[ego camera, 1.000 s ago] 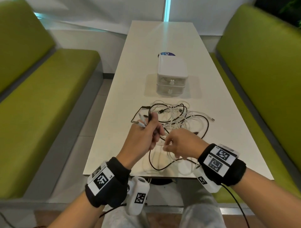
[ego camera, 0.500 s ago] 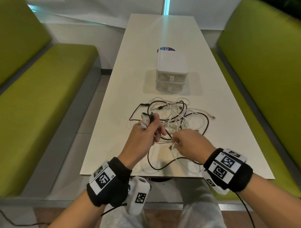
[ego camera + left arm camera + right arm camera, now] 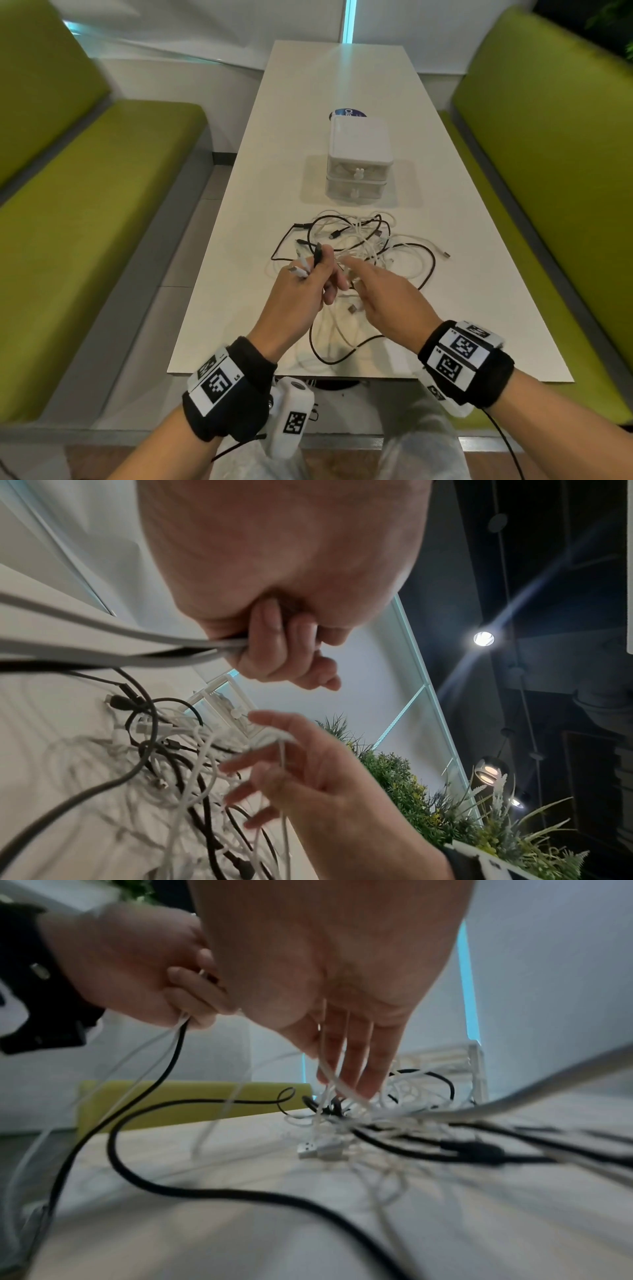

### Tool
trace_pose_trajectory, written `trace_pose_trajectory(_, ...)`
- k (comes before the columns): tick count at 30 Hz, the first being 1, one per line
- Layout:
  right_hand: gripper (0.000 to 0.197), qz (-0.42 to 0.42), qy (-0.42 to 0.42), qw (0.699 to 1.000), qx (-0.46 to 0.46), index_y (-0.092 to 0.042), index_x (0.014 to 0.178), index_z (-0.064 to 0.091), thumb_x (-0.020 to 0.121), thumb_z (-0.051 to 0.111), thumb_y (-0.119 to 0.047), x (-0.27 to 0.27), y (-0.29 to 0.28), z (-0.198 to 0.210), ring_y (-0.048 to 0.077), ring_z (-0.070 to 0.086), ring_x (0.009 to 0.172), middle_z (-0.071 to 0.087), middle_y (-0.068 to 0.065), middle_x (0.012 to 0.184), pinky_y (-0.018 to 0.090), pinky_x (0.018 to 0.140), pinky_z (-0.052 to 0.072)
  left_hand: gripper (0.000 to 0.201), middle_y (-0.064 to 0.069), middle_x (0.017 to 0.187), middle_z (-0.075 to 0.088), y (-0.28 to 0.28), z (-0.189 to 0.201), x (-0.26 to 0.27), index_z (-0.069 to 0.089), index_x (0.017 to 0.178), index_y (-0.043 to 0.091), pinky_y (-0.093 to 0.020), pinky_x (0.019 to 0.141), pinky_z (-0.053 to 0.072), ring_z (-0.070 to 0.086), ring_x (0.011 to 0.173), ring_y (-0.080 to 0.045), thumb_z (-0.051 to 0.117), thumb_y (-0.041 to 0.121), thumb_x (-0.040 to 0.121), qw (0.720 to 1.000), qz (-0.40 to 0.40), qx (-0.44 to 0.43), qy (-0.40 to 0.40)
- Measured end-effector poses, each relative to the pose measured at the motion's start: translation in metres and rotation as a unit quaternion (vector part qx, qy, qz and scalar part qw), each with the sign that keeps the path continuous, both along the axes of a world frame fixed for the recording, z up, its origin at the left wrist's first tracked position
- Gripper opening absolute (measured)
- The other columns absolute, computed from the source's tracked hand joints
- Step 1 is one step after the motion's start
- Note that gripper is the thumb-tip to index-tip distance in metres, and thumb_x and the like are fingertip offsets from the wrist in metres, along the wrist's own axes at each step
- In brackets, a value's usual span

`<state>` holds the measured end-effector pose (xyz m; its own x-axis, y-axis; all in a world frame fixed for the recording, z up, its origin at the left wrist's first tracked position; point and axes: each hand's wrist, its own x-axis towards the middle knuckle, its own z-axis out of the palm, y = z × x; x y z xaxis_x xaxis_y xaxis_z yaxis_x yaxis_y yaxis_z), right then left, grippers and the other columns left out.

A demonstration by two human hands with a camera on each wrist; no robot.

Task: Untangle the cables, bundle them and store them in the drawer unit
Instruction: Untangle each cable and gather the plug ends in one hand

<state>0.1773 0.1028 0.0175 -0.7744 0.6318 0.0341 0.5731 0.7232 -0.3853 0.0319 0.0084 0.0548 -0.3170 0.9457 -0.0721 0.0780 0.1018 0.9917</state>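
Observation:
A tangle of black and white cables (image 3: 370, 246) lies on the white table (image 3: 308, 85), in front of the small white two-drawer unit (image 3: 358, 154), whose drawers are both closed. My left hand (image 3: 308, 287) grips several cable ends in its fist, and a black plug and white plugs (image 3: 299, 270) stick out above it. My right hand (image 3: 376, 287) reaches into the tangle with fingers straight and spread. In the right wrist view, white strands (image 3: 329, 1069) run across the right hand's fingers (image 3: 363, 1066). A black cable (image 3: 143, 1085) hangs from my left hand (image 3: 154, 969) in a loop toward the table's near edge.
Green bench seats (image 3: 85, 205) flank the table on both sides. A round blue sticker (image 3: 347, 112) lies behind the drawer unit. A loose silver USB plug (image 3: 318, 1149) rests on the table below my right hand. Cable loops reach the near table edge (image 3: 342, 375).
My right hand has let go of the white cable it pinched, spread its fingers and moved forward into the tangle. My left hand keeps its grip on the cable ends.

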Motion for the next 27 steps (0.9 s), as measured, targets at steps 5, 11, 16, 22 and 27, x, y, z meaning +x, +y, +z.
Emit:
trace_pose_trajectory(5, 0.072, 0.052, -0.071, 0.991, 0.100, -0.018, 0.154, 0.013, 0.094, 0.055, -0.014, -0.013, 0.017, -0.002, 0.029, 0.029, 0.141, 0.040, 0.009, 0.148, 0.046, 0.113, 0.030, 0.058, 0.000, 0.052, 0.048, 0.001, 0.000, 0.000, 0.063, 0.069, 0.009, -0.014, 0.045, 0.027, 0.037, 0.046, -0.008, 0.035, 0.050, 0.098, 1.000, 0.002, 0.000, 0.007)
trace_pose_trajectory(11, 0.047, -0.004, -0.167, 0.984, 0.065, -0.036, 0.146, 0.031, 0.100, 0.041, -0.034, -0.001, 0.037, 0.002, 0.026, 0.041, 0.127, 0.051, 0.005, 0.126, 0.049, 0.110, 0.027, 0.056, 0.002, 0.052, 0.048, 0.000, -0.003, -0.006, 0.063, 0.067, 0.014, -0.014, 0.045, 0.027, 0.037, 0.047, -0.006, 0.035, 0.050, 0.100, 1.000, 0.008, -0.005, 0.008)
trace_pose_trajectory(16, 0.035, -0.011, 0.084, 0.995, -0.052, -0.032, 0.131, 0.057, 0.098, 0.049, -0.036, 0.020, 0.046, 0.013, 0.014, 0.046, 0.104, 0.052, -0.001, 0.106, 0.023, 0.086, 0.036, 0.055, 0.003, 0.055, 0.052, 0.000, -0.012, -0.004, 0.065, 0.065, 0.017, -0.021, 0.051, 0.028, 0.040, 0.047, -0.005, 0.037, 0.050, 0.099, 0.999, -0.006, -0.029, 0.034)
trace_pose_trajectory(22, 0.012, -0.135, 0.158, 0.978, 0.005, -0.024, 0.094, 0.064, 0.092, 0.055, -0.016, 0.031, 0.042, 0.020, 0.005, 0.054, 0.067, 0.059, -0.011, 0.075, 0.020, 0.063, 0.041, 0.054, 0.005, 0.056, 0.051, 0.003, -0.018, -0.001, 0.066, 0.065, 0.019, -0.024, 0.054, 0.030, 0.041, 0.050, -0.005, 0.038, 0.051, 0.099, 0.998, -0.007, -0.040, 0.045)
trace_pose_trajectory(27, 0.012, -0.028, -0.046, 0.996, -0.074, -0.031, 0.086, 0.065, 0.086, 0.058, -0.021, 0.033, 0.029, 0.015, 0.004, 0.056, 0.065, 0.064, -0.008, 0.072, 0.022, 0.059, 0.039, 0.054, 0.006, 0.054, 0.049, 0.004, -0.019, -0.001, 0.065, 0.063, 0.020, -0.023, 0.055, 0.030, 0.041, 0.050, -0.006, 0.038, 0.051, 0.098, 0.998, -0.008, -0.034, 0.045)
